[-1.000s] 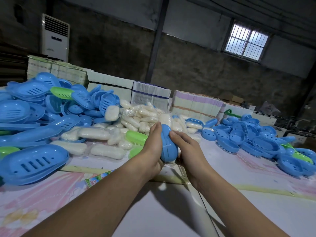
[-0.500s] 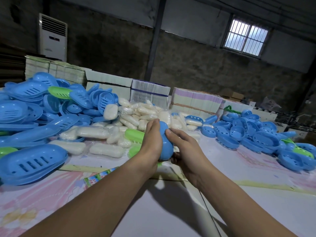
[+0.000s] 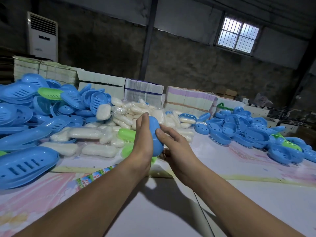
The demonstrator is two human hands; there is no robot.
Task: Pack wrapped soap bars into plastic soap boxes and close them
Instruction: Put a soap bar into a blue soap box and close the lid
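Both hands' grip, left hand (image 3: 143, 139) and right hand (image 3: 176, 147), is staying clamped on the blue soap box (image 3: 156, 135), now lifted slightly, long axis pointing toward 12 o'clock.

Soap box (image 3: 156, 136) half behind left hand (image 3: 142, 142)

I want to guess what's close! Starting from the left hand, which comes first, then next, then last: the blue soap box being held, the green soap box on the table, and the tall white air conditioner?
1. The blue soap box: held against the left hand, between both hands.
2. The green soap box: on the table just left of that hand.
3. The white air conditioner: far back left, by the wall.
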